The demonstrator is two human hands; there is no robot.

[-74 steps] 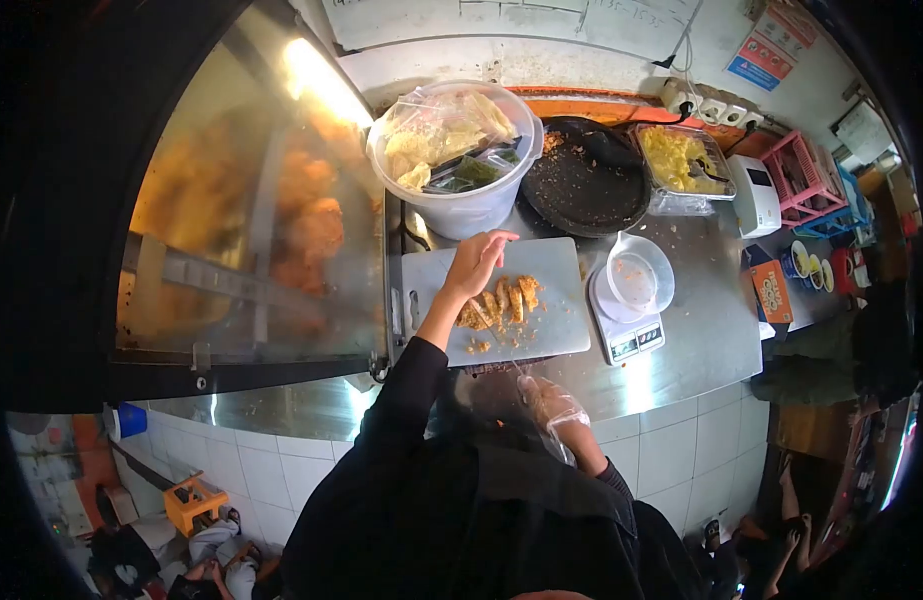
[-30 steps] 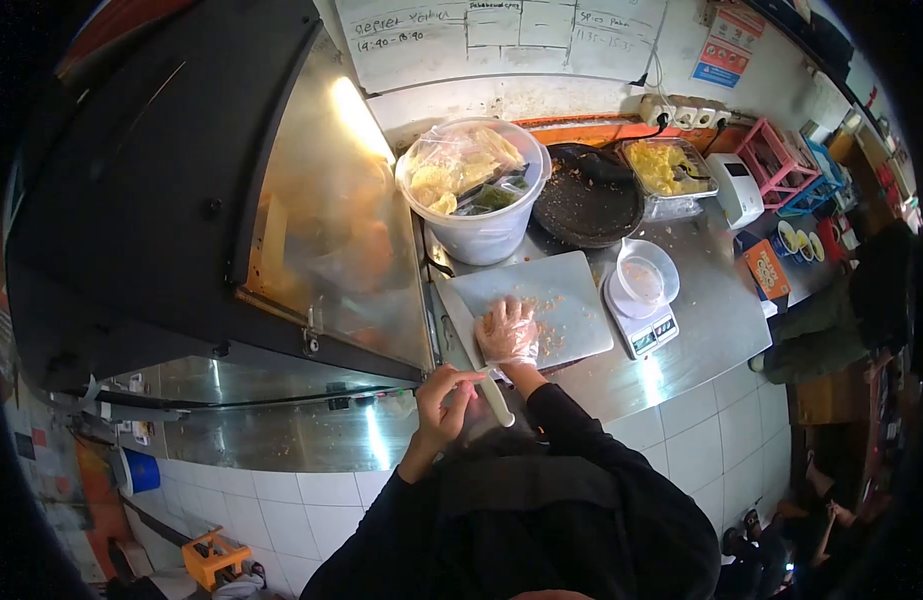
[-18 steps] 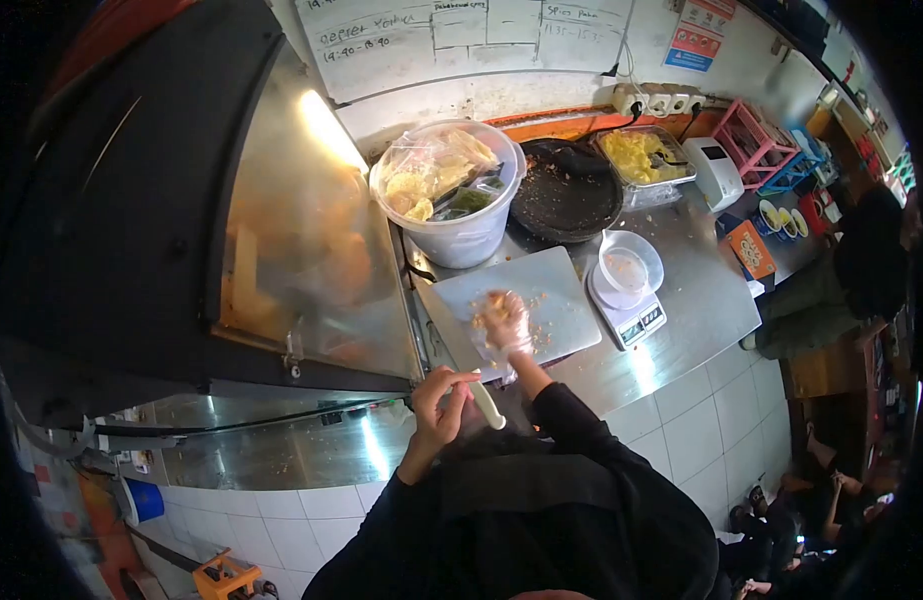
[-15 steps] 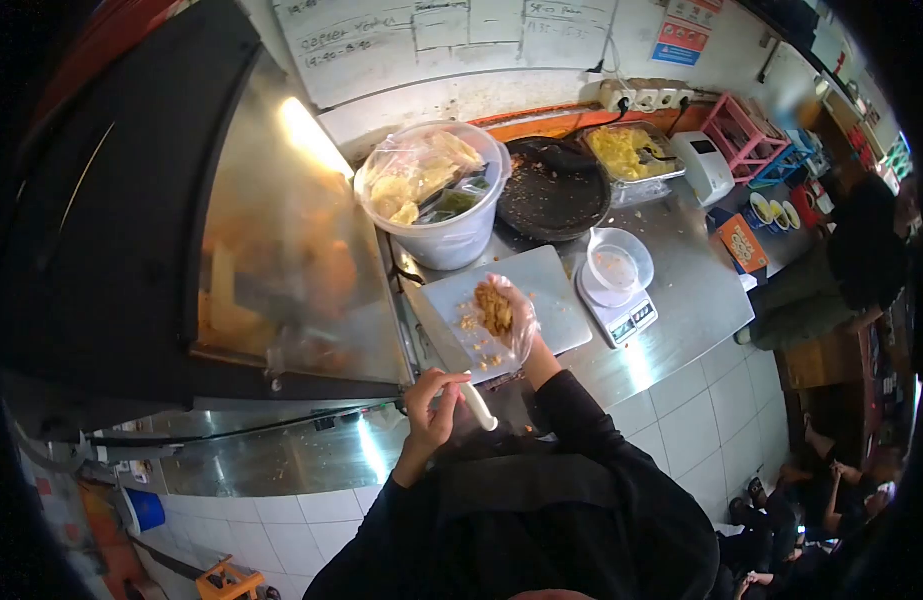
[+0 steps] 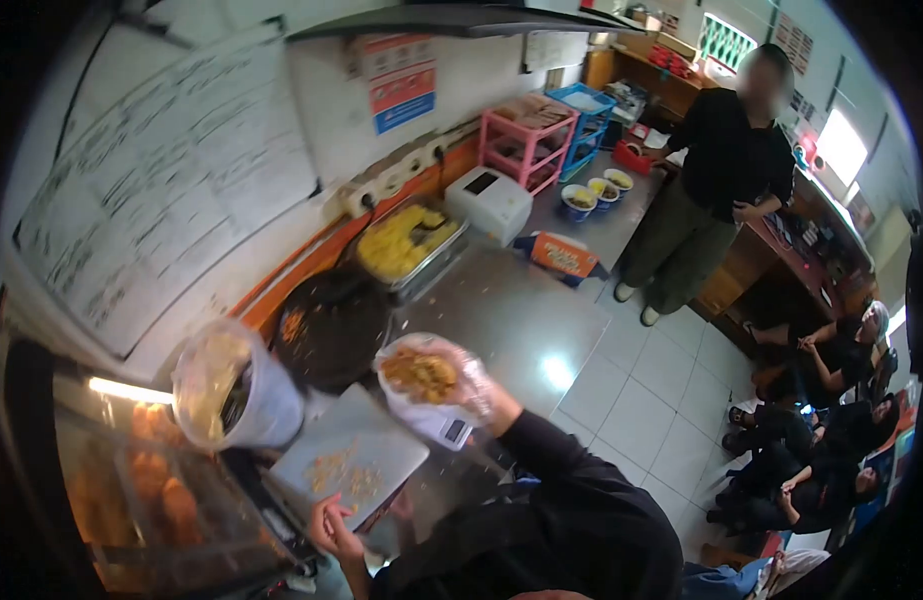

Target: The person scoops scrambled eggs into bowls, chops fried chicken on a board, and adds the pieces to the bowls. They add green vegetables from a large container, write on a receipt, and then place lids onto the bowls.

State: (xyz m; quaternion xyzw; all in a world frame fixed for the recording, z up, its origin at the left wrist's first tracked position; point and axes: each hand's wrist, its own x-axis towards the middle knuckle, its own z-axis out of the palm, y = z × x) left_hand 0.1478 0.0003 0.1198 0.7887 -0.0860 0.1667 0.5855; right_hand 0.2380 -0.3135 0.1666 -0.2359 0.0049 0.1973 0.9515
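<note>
My right hand [image 5: 469, 385], in a clear plastic glove, holds chopped brown food [image 5: 421, 374] above the digital scale [image 5: 449, 431]. A round container under the food is mostly hidden. Crumbs [image 5: 353, 476] lie scattered on the grey cutting board [image 5: 383, 440]. My left hand [image 5: 335, 528] is at the board's near edge with its fingers drawn together; what is between them, if anything, cannot be made out.
Behind the board stand a white bucket [image 5: 273, 404], a dark round pan [image 5: 366, 355] and a tray of yellow food [image 5: 406, 243]. Filled cups [image 5: 603, 192] and an orange box [image 5: 563, 257] are farther along. One person [image 5: 733, 160] stands beyond the counter; several others sit at the right.
The view has swung right. My right hand has carried the chopped food from the board to above the scale. The white handle earlier in my left hand is no longer visible.
</note>
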